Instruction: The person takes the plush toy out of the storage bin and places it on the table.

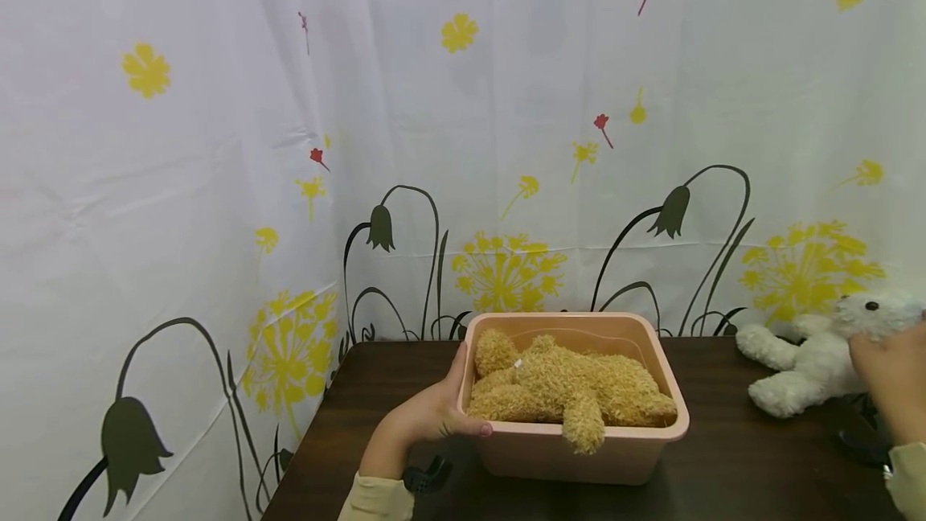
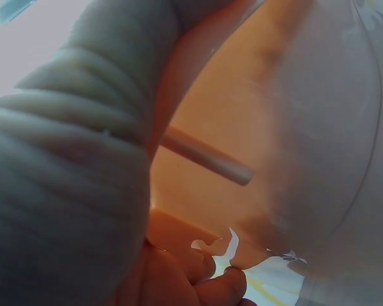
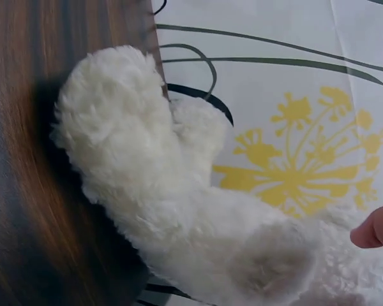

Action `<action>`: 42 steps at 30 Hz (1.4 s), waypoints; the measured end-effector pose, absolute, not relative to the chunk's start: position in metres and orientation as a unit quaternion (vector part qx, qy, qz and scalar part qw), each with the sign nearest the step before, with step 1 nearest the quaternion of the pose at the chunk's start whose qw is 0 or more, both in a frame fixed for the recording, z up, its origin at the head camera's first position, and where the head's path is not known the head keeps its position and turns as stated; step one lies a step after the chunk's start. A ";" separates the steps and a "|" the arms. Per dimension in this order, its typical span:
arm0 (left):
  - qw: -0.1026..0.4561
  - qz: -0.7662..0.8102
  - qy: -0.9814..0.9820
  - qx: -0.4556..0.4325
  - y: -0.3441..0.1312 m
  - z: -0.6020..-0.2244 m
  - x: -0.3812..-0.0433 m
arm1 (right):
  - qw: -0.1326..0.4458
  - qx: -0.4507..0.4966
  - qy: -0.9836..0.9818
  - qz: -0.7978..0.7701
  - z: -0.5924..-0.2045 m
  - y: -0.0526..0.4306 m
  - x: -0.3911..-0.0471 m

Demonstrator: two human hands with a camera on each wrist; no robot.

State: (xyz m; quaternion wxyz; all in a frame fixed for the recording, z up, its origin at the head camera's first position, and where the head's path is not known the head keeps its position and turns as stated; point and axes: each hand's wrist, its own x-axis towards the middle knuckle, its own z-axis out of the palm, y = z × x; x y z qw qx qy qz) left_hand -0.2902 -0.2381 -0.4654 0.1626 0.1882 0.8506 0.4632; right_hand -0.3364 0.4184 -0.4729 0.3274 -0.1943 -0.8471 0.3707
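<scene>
Steadying the bin [image 1: 524, 457] with the left hand [image 1: 430, 408] while the right hand [image 1: 893, 376] manages the white toy [image 1: 828, 360] looks to me like the step in hand. From my remote seat I'd have the left hold firm but level, since hard thumb pressure on the rim could skid or tip the bin on the table [image 1: 723, 424]. For the right, I'd want a full, gentle grip, because plush gives and a pinch of fur may slip. The hands are well apart: the left is clamped on the bin's near corner, thumb at the front rim; the right seems to grip the white toy near the neck, though the frame edge cuts that hand off. The white toy is just left of the right hand, legs pointing toward the left hand. The bin sits between the hands, touching the left, with the tan toy [image 1: 557, 384] inside, one limb draped over the near rim.
</scene>
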 end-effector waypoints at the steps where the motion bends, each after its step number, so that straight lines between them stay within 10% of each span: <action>1: 0.162 0.464 0.851 0.187 -0.238 -0.466 -0.290 | 0.341 -0.192 -0.841 0.373 -0.475 0.419 -0.336; 14: 0.163 0.471 0.845 0.196 -0.241 -0.467 -0.290 | 0.194 -0.233 -0.858 0.414 -0.473 0.424 -0.329; 42: 0.164 0.483 0.838 0.194 -0.237 -0.466 -0.290 | 0.252 -0.153 -0.890 0.347 -0.403 0.345 -0.307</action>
